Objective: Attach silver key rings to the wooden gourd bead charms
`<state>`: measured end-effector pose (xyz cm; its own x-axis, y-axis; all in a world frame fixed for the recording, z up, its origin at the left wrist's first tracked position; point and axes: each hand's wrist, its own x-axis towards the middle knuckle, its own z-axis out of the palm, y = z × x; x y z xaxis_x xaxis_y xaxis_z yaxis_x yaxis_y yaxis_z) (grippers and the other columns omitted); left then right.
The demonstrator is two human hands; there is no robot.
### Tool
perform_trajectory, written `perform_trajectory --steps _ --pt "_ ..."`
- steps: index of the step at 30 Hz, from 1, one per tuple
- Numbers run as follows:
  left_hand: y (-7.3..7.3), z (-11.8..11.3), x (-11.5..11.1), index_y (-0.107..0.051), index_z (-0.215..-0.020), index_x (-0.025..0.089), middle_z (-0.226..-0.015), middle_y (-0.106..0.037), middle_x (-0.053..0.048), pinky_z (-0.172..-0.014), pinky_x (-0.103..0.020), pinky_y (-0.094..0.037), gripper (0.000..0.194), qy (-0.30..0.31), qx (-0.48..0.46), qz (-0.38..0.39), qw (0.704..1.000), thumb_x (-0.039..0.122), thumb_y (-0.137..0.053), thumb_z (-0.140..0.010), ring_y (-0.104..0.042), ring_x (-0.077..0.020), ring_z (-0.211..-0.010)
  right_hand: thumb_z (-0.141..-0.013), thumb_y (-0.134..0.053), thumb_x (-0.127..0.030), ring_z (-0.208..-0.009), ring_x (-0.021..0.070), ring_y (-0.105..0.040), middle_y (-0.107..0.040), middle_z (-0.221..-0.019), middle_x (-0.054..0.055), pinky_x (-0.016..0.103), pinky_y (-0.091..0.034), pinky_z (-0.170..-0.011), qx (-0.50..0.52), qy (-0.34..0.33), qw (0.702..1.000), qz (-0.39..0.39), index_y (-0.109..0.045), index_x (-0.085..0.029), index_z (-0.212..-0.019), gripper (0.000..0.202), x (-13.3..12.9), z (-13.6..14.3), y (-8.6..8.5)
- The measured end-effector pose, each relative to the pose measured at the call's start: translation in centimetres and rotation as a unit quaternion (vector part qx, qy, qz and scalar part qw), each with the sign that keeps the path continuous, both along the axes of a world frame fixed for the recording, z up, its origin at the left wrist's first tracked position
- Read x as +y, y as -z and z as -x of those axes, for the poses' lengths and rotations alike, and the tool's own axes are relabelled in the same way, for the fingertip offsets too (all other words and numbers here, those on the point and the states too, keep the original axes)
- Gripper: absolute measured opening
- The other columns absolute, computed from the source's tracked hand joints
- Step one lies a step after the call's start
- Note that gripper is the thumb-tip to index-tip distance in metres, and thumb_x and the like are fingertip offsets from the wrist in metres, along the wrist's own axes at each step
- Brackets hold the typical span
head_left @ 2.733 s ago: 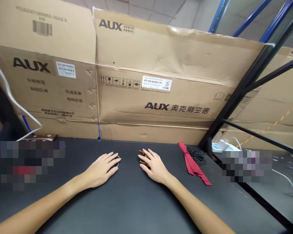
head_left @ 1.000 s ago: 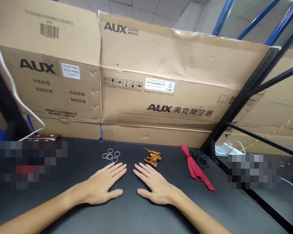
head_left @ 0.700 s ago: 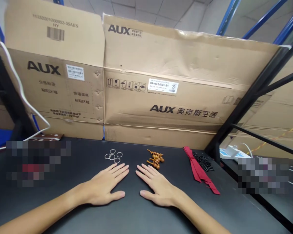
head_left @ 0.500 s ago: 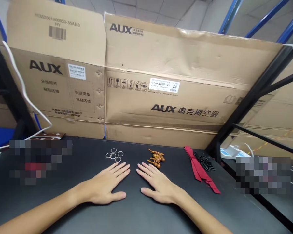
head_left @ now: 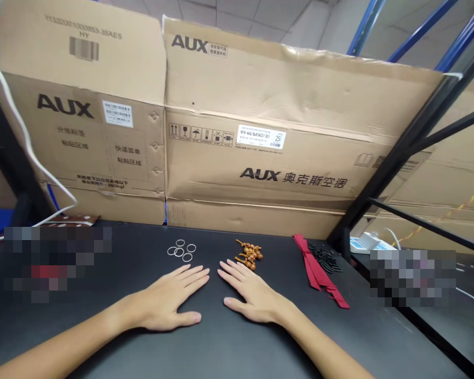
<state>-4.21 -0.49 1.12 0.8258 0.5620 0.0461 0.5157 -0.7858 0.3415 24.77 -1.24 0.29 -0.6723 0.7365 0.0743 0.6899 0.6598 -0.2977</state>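
on the black table [head_left: 217, 347], our left hand [head_left: 169, 300] and right hand [head_left: 256, 295] lie palms down, fingers spread, grasping nothing. just past the left fingertips sit five thin rings [head_left: 183, 252]; we judge them light, stiff and slick, best pinched by the rim. just beside the right fingertips lie brown gourd-shaped beads [head_left: 251, 255], probably hard and apt to roll, easier for us to lift by their cords.

- The left arm [head_left: 82, 342] and right arm [head_left: 314, 339] are extended toward the far edge of the table [head_left: 217, 347], angled inward.
- The left hand [head_left: 169, 300] is spread flat, palm down, its thumb [head_left: 189, 318] pointed inward.
- The right hand [head_left: 255, 295] is mirrored, palm down.
- Both hands' fingers [head_left: 196, 282] are straightened and slightly parted.
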Motion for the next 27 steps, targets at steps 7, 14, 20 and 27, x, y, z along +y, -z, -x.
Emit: perform_trajectory --steps 7,14,20,27 --pt "0.6 -0.1 0.4 -0.037 -0.148 0.027 -0.156 -0.029 -0.006 -0.116 -0.049 -0.029 0.06 -0.068 -0.027 -0.066 0.995 0.054 -0.046 -0.095 -0.029 -0.0321 -0.142 -0.094 -0.047 -0.052 -0.146 0.0265 -0.022 -0.026 -0.157 0.007 0.045 -0.024 -0.119 -0.001 0.007 1.0 -0.026 -0.033 -0.021 -0.149 0.065 -0.3 0.2 -0.1" --pt "2.0 0.1 1.0 -0.041 -0.146 0.024 -0.154 -0.035 -0.007 -0.115 -0.046 -0.032 0.059 -0.098 -0.039 -0.094 0.99 0.055 -0.044 -0.096 -0.033 -0.0318 -0.14 -0.094 -0.046 -0.055 -0.142 0.034 -0.029 -0.039 -0.151 0.012 0.053 -0.029 -0.114 -0.002 0.08 0.989 -0.124 -0.046 -0.022 -0.142 0.059 -0.8 1.1 0.2" --pt "1.6 -0.3 0.8 -0.048 -0.14 0.023 -0.15 -0.042 -0.007 -0.114 -0.044 -0.035 0.054 -0.098 -0.04 -0.107 0.989 0.054 -0.043 -0.096 -0.038 -0.0306 -0.138 -0.093 -0.049 -0.053 -0.137 0.0337 -0.037 -0.045 -0.146 0.014 0.05 -0.035 -0.11 0.007 0.105 0.983 -0.15 -0.05 -0.019 -0.138 0.056 -0.3 1.0 0.7" --pt "2.3 -0.5 1.3 -0.052 -0.136 0.015 -0.147 -0.044 -0.015 -0.111 -0.05 -0.036 0.064 -0.181 -0.022 -0.111 0.977 0.061 -0.041 -0.094 -0.041 -0.035 -0.135 -0.094 -0.046 -0.029 -0.109 0.0266 -0.061 -0.067 -0.117 0.011 0.04 -0.047 -0.094 0.048 0.186 0.957 -0.217 -0.066 -0.019 -0.113 0.03 0.9 -0.2 0.6"
